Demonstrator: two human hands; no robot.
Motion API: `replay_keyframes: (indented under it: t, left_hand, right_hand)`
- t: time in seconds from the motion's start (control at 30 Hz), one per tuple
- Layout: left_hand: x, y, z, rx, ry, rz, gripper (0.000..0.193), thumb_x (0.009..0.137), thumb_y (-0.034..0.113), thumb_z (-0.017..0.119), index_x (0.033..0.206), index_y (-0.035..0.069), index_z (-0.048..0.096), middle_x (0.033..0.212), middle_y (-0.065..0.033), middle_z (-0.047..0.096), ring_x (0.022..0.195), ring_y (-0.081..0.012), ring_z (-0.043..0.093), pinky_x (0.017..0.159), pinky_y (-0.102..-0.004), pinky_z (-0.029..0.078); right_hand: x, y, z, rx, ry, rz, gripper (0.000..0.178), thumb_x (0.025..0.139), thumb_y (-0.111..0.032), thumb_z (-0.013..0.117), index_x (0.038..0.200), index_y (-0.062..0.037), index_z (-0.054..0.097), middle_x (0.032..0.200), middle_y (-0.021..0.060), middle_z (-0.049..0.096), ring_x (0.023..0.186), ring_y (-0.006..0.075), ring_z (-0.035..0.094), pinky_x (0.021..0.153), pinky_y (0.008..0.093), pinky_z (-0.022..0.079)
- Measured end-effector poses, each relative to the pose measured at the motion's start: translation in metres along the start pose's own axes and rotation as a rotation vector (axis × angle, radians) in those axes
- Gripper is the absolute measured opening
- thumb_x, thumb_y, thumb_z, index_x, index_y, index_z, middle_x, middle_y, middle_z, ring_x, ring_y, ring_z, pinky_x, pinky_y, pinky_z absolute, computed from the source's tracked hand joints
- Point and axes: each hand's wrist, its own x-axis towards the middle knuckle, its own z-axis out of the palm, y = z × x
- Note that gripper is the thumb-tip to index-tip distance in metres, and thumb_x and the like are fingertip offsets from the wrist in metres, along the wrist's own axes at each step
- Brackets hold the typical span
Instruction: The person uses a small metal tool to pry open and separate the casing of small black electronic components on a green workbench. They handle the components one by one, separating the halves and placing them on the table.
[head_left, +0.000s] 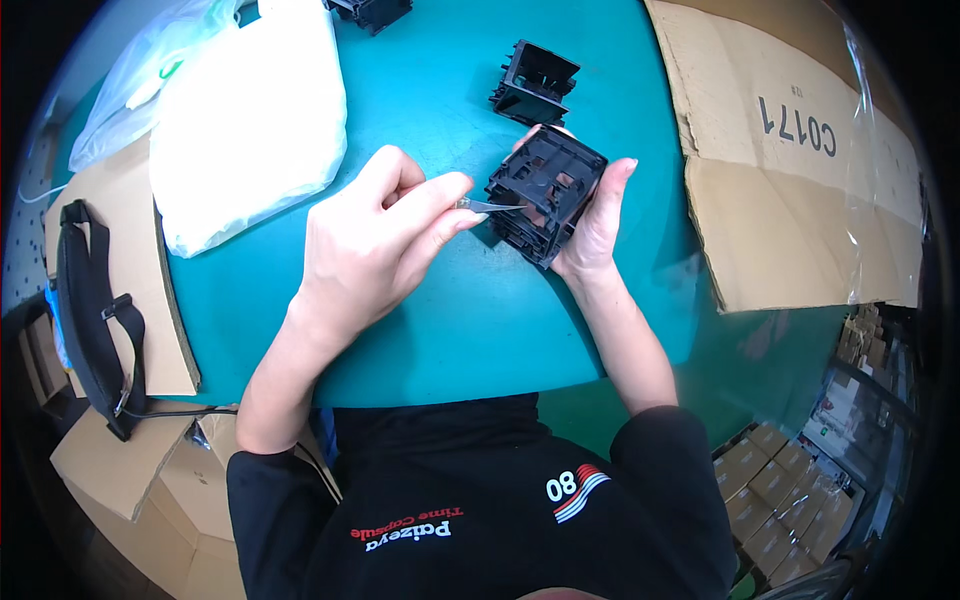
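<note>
My right hand (592, 222) holds a black plastic housing (552, 178) from its right side and from behind. The thumb stands up along the edge, and the other fingers are mostly hidden behind the part. The housing is boxy, with several openings and clips, and is tilted toward me. In a pinch, my left hand (370, 232) grips a slim pointed metal blade (485, 206), its handle hidden by the fingers. The blade's tip lies over an opening in the lower left part of the housing. A similar black housing (535, 82) stands on the green table just beyond.
On the green table (440, 330), a white plastic bag (250, 120) lies at the left and flattened cardboard (800, 210) at the right. Another black part (372, 12) sits at the far edge. Left are a black strap (90, 310) and an open carton (190, 500); small boxes (770, 500) stand lower right.
</note>
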Motion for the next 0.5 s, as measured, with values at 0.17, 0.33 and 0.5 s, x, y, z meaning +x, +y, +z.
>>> replay_keyframes:
  t: [0.17, 0.33, 0.5]
  left_hand:
    - [-0.003, -0.001, 0.006, -0.026, -0.047, 0.033, 0.024, 0.085, 0.022, 0.084, 0.105, 0.012, 0.075, 0.081, -0.0029, 0.059, 0.059, -0.0180, 0.061, 0.052, -0.0325, 0.049]
    - [-0.003, 0.001, 0.007, -0.029, -0.113, 0.068, 0.029, 0.084, 0.014, 0.083, 0.110, 0.006, 0.076, 0.078, -0.0063, 0.062, 0.062, -0.0218, 0.064, 0.055, -0.0344, 0.050]
    - [-0.004, 0.000, 0.009, 0.018, -0.121, 0.088, 0.031, 0.084, 0.016, 0.084, 0.113, 0.006, 0.077, 0.076, -0.0059, 0.060, 0.060, -0.0201, 0.062, 0.054, -0.0339, 0.049]
  right_hand:
    - [0.000, 0.008, -0.011, 0.315, -0.077, 0.191, 0.088, 0.099, -0.076, 0.047, 0.146, -0.0006, 0.050, 0.126, 0.0202, 0.066, 0.114, 0.0329, 0.068, 0.095, 0.0487, 0.061]
    - [0.001, 0.011, -0.008, 0.443, -0.071, 0.259, 0.087, 0.099, -0.076, 0.045, 0.143, -0.0013, 0.053, 0.121, 0.0208, 0.068, 0.111, 0.0333, 0.069, 0.094, 0.0487, 0.061]
    - [0.001, 0.010, -0.008, 0.458, -0.074, 0.276, 0.088, 0.099, -0.078, 0.044, 0.142, -0.0022, 0.055, 0.119, 0.0200, 0.069, 0.109, 0.0326, 0.070, 0.092, 0.0482, 0.062]
